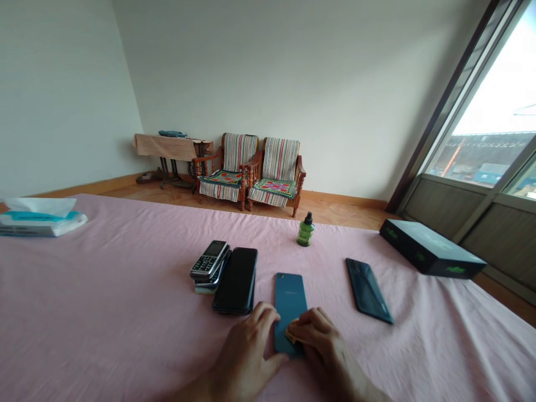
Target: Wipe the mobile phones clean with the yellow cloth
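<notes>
left hand [248,347], fingers spread, touches the blue phone [290,296] while curled right hand [325,340] pinches yellowish cloth [289,335]

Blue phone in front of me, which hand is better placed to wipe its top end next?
Likely the right hand: it pinches a small yellowish pad against the blue phone, while the left hand rests at the phone's left edge.

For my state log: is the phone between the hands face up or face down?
Face down: the blue phone shows its back, with a camera lens in one corner.
</notes>
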A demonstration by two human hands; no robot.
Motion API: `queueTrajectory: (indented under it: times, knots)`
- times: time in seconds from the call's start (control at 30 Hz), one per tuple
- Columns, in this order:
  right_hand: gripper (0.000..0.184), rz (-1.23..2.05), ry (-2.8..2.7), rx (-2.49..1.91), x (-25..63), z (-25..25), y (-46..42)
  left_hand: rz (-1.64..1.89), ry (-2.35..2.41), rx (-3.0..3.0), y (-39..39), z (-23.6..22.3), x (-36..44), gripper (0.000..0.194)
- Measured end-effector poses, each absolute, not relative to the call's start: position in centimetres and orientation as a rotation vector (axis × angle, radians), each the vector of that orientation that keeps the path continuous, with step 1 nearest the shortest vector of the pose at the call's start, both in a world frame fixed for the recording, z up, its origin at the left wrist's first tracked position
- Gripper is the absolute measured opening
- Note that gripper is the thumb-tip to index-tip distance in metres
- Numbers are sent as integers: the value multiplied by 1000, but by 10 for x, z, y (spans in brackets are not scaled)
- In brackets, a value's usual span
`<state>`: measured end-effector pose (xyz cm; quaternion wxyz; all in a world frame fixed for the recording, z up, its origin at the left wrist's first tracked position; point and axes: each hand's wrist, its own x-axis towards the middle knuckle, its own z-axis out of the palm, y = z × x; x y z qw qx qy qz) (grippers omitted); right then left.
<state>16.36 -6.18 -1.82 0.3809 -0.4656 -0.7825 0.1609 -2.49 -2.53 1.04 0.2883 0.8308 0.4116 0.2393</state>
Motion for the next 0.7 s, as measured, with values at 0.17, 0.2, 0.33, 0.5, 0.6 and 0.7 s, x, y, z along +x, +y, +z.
queueTrajectory:
  times: [0.17, 0.2, 0.33, 0.5, 0.6, 0.7]
  knots:
    - [24, 599, -1912, -1176, 166, -17, -82, 642, 1088, 2206, -25, 11, -25, 42]
    - [23, 632, -1836, -1219, 167, -13, -80, 640, 1084, 2206, -25, 12, -25, 43]
    - [22, 652, -1484, -1422, 164, 5, -63, 635, 1090, 2206, -25, 10, -26, 42]
    - [21, 647, -1410, -1531, 159, 8, -42, 658, 1085, 2202, -24, 7, -25, 40]
    - [20, 706, -1298, -1513, 161, 5, -39, 682, 1089, 2207, -23, 7, -25, 41]
    - [29, 908, -1077, -1406, 159, 13, -42, 684, 1093, 2198, -24, 9, -24, 44]
